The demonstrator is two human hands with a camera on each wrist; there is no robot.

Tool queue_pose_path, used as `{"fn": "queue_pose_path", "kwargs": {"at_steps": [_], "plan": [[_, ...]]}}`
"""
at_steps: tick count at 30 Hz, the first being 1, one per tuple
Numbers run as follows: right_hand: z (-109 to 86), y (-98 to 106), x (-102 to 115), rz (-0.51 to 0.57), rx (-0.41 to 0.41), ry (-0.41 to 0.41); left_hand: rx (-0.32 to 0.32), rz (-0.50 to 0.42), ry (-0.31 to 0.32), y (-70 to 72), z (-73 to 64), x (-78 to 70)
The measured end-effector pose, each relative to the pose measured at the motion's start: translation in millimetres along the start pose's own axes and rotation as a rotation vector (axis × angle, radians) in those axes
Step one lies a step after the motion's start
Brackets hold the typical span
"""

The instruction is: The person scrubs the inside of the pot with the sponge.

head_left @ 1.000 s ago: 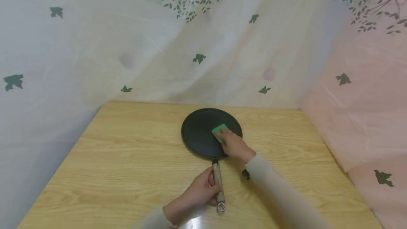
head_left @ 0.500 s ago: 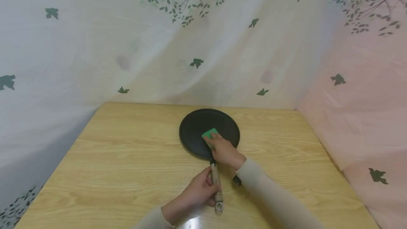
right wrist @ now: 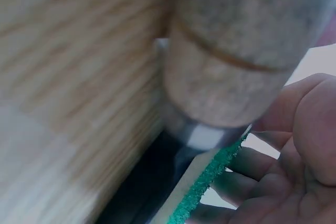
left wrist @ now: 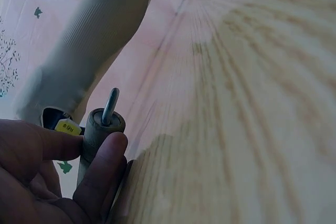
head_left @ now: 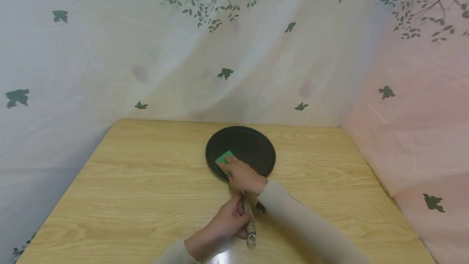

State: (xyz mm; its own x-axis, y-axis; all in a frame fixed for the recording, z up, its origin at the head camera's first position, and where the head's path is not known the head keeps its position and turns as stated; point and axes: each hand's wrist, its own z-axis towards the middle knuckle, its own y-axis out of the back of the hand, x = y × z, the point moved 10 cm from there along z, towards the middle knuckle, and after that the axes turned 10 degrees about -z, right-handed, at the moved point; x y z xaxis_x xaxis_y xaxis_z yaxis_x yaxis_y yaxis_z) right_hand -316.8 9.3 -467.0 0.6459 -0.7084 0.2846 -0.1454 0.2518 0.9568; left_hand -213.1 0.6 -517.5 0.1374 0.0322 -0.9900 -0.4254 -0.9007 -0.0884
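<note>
A round black flat pan (head_left: 253,150) lies on the table in the head view. My left hand (head_left: 228,219) pinches its brown handle (head_left: 250,228) between thumb and fingers; in the left wrist view, the handle's metal ring (left wrist: 110,106) sticks up past the thumb. My right hand (head_left: 243,174) holds a green sponge (head_left: 224,158) against the left part of the pan's surface. Seen from the right wrist, the sponge's rough green layer (right wrist: 202,184) faces the fingers and its pale side faces the pan. The right forearm passes over the handle's upper end, hiding the joint.
The wood-grain table (head_left: 146,182) runs back to a pale curtain (head_left: 176,52) printed with leaves and branches. A pink curtain (head_left: 421,133) borders the right side. A small black device (head_left: 260,207) shows below the right sleeve.
My right hand has slid the sponge leftward across the pan, from right of its middle to its left part. The left hand keeps its grip on the handle.
</note>
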Motion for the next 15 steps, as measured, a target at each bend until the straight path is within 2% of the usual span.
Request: {"fn": "queue_pose_path", "kwargs": {"at_steps": [8,15], "plan": [[18.0,-5.7,3.0,-0.029,0.039,0.016,0.001,-0.044,0.019,-1.5,-0.6,1.6],[23.6,-10.5,-1.4,-0.025,0.070,0.031,0.008,-0.053,0.025,-2.1,0.5,1.8]]}}
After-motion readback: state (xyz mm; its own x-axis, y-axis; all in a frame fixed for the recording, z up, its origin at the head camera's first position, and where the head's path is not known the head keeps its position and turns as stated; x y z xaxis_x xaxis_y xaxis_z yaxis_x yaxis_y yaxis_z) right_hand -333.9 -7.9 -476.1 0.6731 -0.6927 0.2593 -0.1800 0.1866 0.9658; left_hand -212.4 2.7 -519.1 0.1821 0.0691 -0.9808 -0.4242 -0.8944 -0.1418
